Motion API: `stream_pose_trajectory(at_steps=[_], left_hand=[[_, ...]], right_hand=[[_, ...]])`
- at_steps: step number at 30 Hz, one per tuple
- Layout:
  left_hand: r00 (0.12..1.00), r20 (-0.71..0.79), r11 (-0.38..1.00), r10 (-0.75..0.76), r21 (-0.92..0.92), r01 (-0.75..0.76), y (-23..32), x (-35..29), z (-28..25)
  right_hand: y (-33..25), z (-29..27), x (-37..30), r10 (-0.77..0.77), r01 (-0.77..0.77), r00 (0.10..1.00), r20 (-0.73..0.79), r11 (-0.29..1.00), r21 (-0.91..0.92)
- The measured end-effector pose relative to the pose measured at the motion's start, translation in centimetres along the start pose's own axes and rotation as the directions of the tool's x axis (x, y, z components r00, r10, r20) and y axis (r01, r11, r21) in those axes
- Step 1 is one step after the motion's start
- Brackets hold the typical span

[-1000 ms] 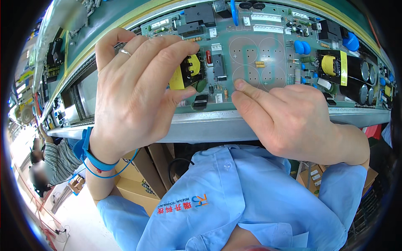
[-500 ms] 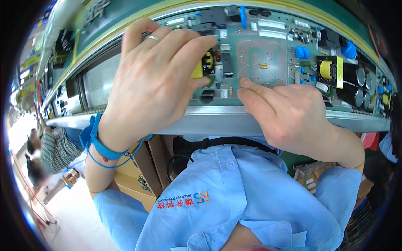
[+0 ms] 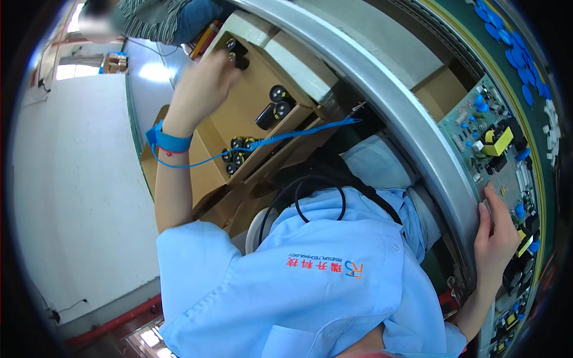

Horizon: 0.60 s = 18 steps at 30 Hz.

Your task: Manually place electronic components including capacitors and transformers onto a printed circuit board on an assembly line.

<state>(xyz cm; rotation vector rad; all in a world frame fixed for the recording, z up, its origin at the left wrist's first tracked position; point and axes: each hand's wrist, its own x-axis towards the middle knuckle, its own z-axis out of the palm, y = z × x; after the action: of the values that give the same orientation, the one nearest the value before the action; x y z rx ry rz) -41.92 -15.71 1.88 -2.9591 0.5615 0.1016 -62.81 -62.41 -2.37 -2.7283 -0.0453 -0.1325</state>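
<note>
Black cylinders [image 3: 274, 110] packed end-up in a cardboard box [image 3: 262, 77] below the counter's metal edge [image 3: 382, 89], a further pair [image 3: 236, 52] at the box's far end. Left hand [image 3: 200, 89], half a second ago up on the circuit board [image 3: 477, 125] at a yellow part, now down at that far pair, fingers curled over them; cannot tell whether anything is pinched yet. Right hand [image 3: 495, 238] kept on the near edge of the board, flat, fingers together, holding nothing. Head turned well to the left, away from the board: looks like a move from seating one part to fetching the next. Blue wrist strap [image 3: 169, 141] on the left wrist, coiled blue cord [image 3: 286, 134] running toward the counter. Pale bare floor [image 3: 71, 179] to the left; another person in a striped top [image 3: 155, 18] beyond the box.
</note>
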Motion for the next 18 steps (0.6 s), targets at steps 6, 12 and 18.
stream_pose_trajectory(at_steps=[6, 12, 18], left_hand=[[0.562, 0.812, 0.679, -0.158, -0.324, 0.659, -2.6, -8.4, 6.7], [0.779, 0.599, 0.617, -0.185, -0.546, 0.566, -0.6, -10.1, 9.9], [0.924, 0.345, 0.682, -0.167, -0.637, 0.361, 0.4, -9.5, 10.1]], right_hand=[[0.5, 0.5, 0.7, 0.023, -0.023, 1.000, 0.014, 0.999, -0.035], [-0.8, 0.4, 1.1, -0.018, 0.013, 0.998, -0.063, 0.997, -0.070], [-1.1, 0.6, 1.0, -0.106, 0.096, 0.987, -0.119, 0.992, -0.088]])
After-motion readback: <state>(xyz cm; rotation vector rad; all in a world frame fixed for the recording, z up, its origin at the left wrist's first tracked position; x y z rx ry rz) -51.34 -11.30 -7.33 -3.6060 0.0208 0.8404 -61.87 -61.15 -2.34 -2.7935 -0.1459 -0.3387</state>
